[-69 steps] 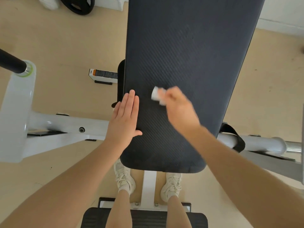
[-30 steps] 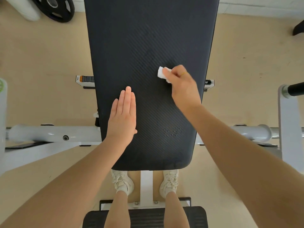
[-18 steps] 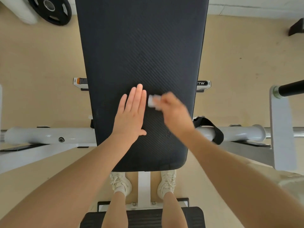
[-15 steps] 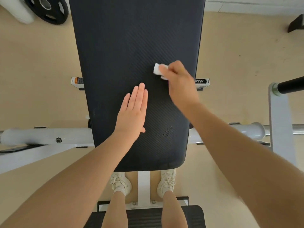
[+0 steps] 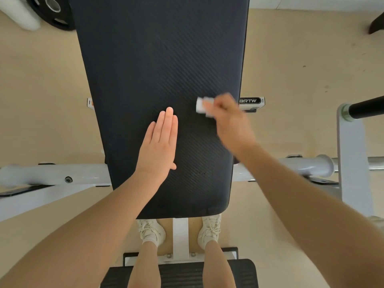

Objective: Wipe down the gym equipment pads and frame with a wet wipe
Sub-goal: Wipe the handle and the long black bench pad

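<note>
The right hand (image 5: 230,123), motion-blurred, has its fingers curled round a folded white wipe (image 5: 204,106), which pokes leftward against the black pad (image 5: 162,65) near its right edge. The left hand (image 5: 159,144) lies flat, fingers straight and together, pointing up the pad's long axis, left of the wipe.

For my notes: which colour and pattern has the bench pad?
Black bench pad, fine diagonal ribbing; head view.

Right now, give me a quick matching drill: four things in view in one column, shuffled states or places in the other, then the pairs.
1. left hand
2. right hand
3. weight plate
4. frame bar

a. white, passing under the pad
b. fingers straight, flat on the pad
c. on the floor, far left
d. holds the wipe

Pairs: 1-b, 2-d, 3-c, 4-a
</note>
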The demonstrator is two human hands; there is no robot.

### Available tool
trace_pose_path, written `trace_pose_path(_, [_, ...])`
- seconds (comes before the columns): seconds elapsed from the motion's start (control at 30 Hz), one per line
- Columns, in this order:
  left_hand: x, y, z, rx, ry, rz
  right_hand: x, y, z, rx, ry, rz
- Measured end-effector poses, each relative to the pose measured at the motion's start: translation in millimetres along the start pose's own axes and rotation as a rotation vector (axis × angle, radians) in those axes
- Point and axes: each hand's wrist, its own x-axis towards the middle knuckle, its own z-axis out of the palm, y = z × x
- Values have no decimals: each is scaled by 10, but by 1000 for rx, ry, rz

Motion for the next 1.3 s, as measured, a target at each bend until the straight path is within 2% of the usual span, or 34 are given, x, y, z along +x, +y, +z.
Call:
trace_pose_path(0.03, [2, -1, 0, 18, -2, -4, 168, 12, -74, 47, 19, 40])
trace_pose_path(0.1, [9, -7, -6, 19, 6, -23, 228, 47, -97, 21, 3, -45])
trace_pose_path(0.23, [1, 11, -37, 18, -16, -24, -459, 270, 244, -189, -59, -152])
trace_pose_path(0.37, [10, 22, -83, 6, -31, -73, -861, 354, 268, -194, -446, -65])
trace_pose_path(0.4, [2, 27, -105, -8, -36, -74, -850, 317, 229, -151, -450, -37])
trace_pose_path(0.47, [-16, 60, -111, -46, -33, -54, -710, 238, 120, -42, -319, -9])
trace_pose_path(0.5, [-19, 82, -115, -72, -26, -45, -573, 180, 32, 5, -200, 7])
trace_pose_path(0.6, [26, 118, -144, -89, 42, 9, -48, 122, -260, -20, 116, -1])
trace_pose_path(0.67, [78, 126, -143, -79, 59, 50, 137, 152, -357, 77, 144, 52])
trace_pose_path(0.83, [129, 152, -103, -83, 52, 45, -377, 368, -113, 359, -137, 390])
trace_pose_path(0.9, [132, 155, -112, -67, 65, 42, -791, 441, -19, 327, -296, 433])
trace_pose_path(0.97, [131, 155, -103, -48, 62, 31, -1112, 490, 42, 175, -453, 401])
trace_pose_path(1.03, [119, 158, -98, -37, 53, 25, -1135, 514, 61, 56, -482, 303])
trace_pose_path(1.07, [114, 160, -95, -38, 57, 26, -1047, 499, 47, 37, -409, 234])
trace_pose_path(1.13, [106, 170, -86, -44, 57, 34, -727, 438, -38, 76, -119, 110])
trace_pose_path(1.2, [102, 172, -83, -41, 63, 40, -392, 407, -141, -15, 102, -48])
trace_pose_path(1.23, [94, 175, -82, -38, 72, 38, -290, 408, -154, -52, 129, -81])
trace_pose_path(1.3, [50, 188, -48, -30, 116, 38, -260, 416, -70, -50, 63, -57])
